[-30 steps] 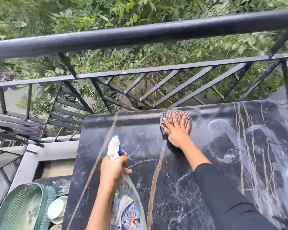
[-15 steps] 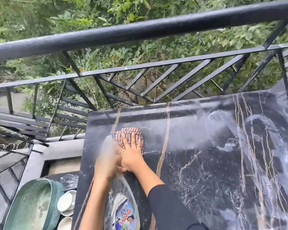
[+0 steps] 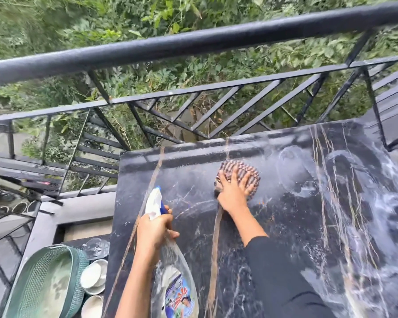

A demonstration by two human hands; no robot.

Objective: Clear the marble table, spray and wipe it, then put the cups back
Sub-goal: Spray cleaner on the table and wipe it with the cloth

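Nearest, at the bottom edge, the left hand [image 3: 155, 228] is clenched round the neck of a clear spray bottle [image 3: 176, 285]. The bottle's bright label faces up, and its white-and-blue head points away over the table [image 3: 285, 237]. The bottle is held above the table's near left part; whether it touches the marble cannot be told.

Right of it, a black sleeve [image 3: 283, 283] runs up to the right hand [image 3: 232, 192]. That hand lies flat with fingers spread, pressing a striped cloth [image 3: 246, 174] onto the marble near the far edge. It grasps nothing; it only pushes down on the cloth.

The tabletop is dark marble with tan veins. Wet, whitish smears and ring marks cover its right part [image 3: 365, 214].

The cups [image 3: 94, 277] are off the table, down at the lower left. Two white ones sit on a lower dark surface just beside the table's left edge. A clear glass [image 3: 97, 247] stands just beyond them, and a green mesh cover [image 3: 46, 285] lies to their left, touching or nearly so.

Past the table runs a black metal railing [image 3: 193, 44] with slanted bars. Beyond it is dense green foliage [image 3: 101, 24].
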